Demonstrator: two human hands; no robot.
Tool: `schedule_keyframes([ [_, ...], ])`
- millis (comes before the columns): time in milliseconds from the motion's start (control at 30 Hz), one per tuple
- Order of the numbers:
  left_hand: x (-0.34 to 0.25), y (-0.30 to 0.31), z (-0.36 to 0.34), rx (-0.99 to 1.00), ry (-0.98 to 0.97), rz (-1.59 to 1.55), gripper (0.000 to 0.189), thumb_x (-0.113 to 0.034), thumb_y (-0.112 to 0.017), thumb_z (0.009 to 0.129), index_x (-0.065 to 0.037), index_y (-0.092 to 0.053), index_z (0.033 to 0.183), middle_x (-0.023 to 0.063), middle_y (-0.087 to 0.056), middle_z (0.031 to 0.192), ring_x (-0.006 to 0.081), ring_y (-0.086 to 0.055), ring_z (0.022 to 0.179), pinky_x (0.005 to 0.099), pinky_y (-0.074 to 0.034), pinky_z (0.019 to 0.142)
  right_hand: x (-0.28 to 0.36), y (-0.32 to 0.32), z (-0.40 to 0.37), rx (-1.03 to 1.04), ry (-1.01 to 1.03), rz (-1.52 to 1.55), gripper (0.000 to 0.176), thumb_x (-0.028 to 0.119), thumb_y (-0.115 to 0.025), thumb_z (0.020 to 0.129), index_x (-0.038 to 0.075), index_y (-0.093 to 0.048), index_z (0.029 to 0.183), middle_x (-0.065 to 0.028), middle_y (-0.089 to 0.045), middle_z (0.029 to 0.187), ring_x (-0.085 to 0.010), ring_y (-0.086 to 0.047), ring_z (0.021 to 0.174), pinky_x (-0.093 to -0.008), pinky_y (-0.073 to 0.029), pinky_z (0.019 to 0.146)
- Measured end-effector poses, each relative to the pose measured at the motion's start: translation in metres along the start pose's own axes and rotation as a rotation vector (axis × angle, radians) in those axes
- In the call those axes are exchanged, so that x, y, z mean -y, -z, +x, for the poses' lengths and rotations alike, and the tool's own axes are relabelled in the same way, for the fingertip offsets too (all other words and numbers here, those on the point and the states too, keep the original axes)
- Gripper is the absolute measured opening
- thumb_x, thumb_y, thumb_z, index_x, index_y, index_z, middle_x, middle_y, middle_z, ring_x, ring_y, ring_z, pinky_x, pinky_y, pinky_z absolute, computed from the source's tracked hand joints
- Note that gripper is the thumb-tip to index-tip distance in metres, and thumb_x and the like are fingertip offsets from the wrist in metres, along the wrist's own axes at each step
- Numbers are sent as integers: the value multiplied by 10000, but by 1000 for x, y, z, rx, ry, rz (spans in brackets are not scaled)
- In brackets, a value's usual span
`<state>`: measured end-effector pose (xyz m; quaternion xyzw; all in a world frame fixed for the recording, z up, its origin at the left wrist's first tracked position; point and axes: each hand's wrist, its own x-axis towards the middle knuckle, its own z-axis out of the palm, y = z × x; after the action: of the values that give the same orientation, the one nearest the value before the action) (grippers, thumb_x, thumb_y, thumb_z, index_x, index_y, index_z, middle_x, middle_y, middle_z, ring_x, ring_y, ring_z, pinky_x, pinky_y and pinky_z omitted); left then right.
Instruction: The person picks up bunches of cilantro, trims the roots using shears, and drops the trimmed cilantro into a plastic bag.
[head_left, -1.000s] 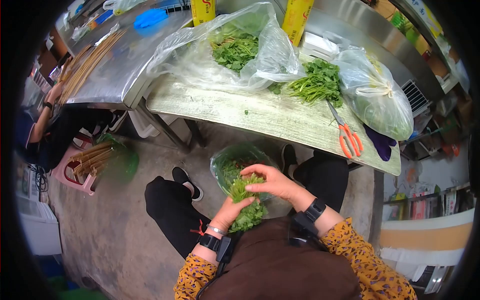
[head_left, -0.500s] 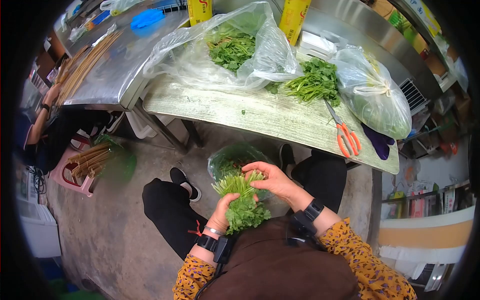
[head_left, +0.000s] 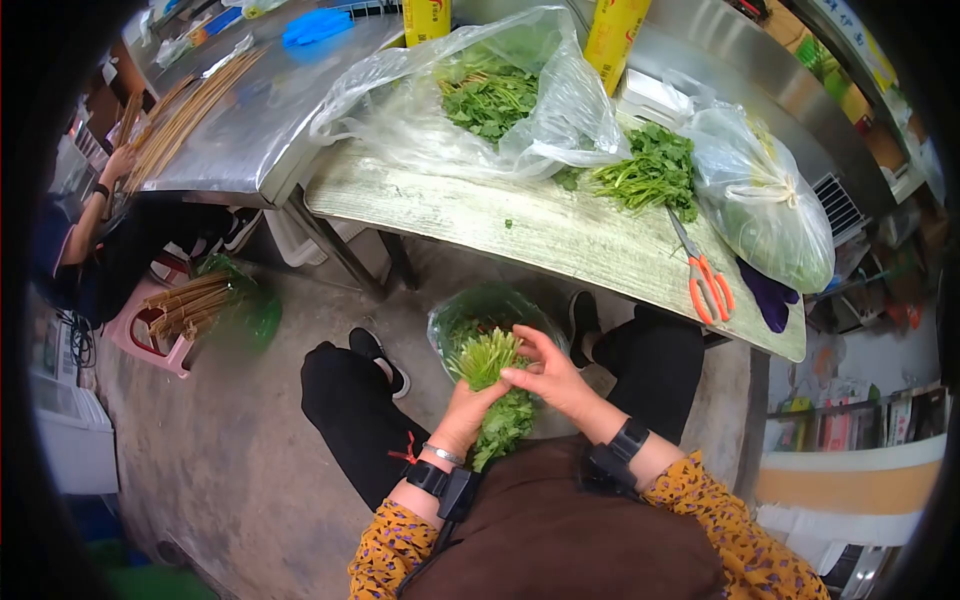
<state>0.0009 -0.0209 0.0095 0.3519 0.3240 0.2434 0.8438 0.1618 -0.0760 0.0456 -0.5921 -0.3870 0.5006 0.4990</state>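
Observation:
A bunch of cilantro (head_left: 505,425) is gripped in my left hand (head_left: 467,415) over my lap, its cut stems pointing away from me and its leaves hanging toward my apron. My right hand (head_left: 562,378) curls against the right side of the stems, thumb and fingers closed on them; the fingertips are partly hidden. Just beyond both hands, a clear greenish plastic bag (head_left: 445,318) on the floor holds green scraps.
On the pale table (head_left: 420,205) are an open bag of cilantro (head_left: 490,105), a loose cilantro pile (head_left: 650,165), orange-handled scissors (head_left: 708,285), a tied bag (head_left: 765,190) and a purple cloth (head_left: 768,295). At left, another person's hand (head_left: 122,160) touches long sticks (head_left: 190,120) on a steel table.
My right hand has closed in on the stems, and my left hand has shifted up around the bunch, which now looks more tightly gathered. The view has shifted slightly.

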Motion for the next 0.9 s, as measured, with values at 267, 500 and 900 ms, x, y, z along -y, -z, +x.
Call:
schedule_keyframes([
  [267,2,-10,3,-51,-139,210,441,-93,-701,833,-18,-531,1233,38,-615,1131,137,-576,1017,278,-465,884,4,-18,2,-177,27,-71,159,155,-722,847,33,-621,834,66,-541,681,3,-443,607,-170,-373,537],
  [500,-1,-10,2,-159,-299,387,351,-60,-689,821,-10,-592,1154,36,-647,1065,120,-589,986,273,-474,855,9,-22,-2,-404,207,187,141,136,-707,859,21,-626,877,36,-586,738,-8,-482,630,-162,-410,587],
  [900,0,-5,3,-43,-57,95,378,-57,-689,803,-27,-589,1167,26,-634,1066,123,-592,966,273,-473,852,-3,-18,0,-115,-82,329,140,199,-572,953,62,-581,930,29,-542,697,-45,-463,561,-190,-358,528],
])
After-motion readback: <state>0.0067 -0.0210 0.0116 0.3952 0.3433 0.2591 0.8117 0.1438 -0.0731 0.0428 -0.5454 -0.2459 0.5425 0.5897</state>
